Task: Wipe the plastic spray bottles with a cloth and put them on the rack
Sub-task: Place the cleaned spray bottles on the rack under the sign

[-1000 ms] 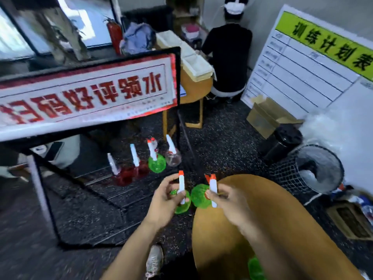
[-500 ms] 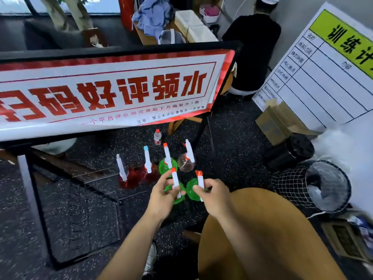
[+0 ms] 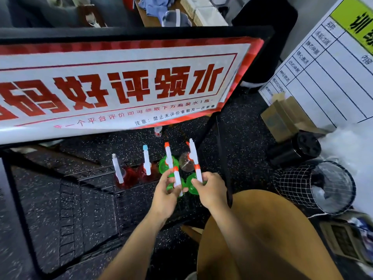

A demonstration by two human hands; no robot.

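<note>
Dark speckled flooring fills the lower frame, under a black wire rack topped by a red-and-white lettered banner. At centre I see four bottles standing in a row on the shelf: two red, one green, one clear. Left hand grasps a green plastic spray bottle with white-and-orange nozzle. Right hand grasps a second green spray bottle. Both are held upright by the neck just in front of that row, likely to start a second line. No cloth visible. Round tan wooden table at lower right.
</note>
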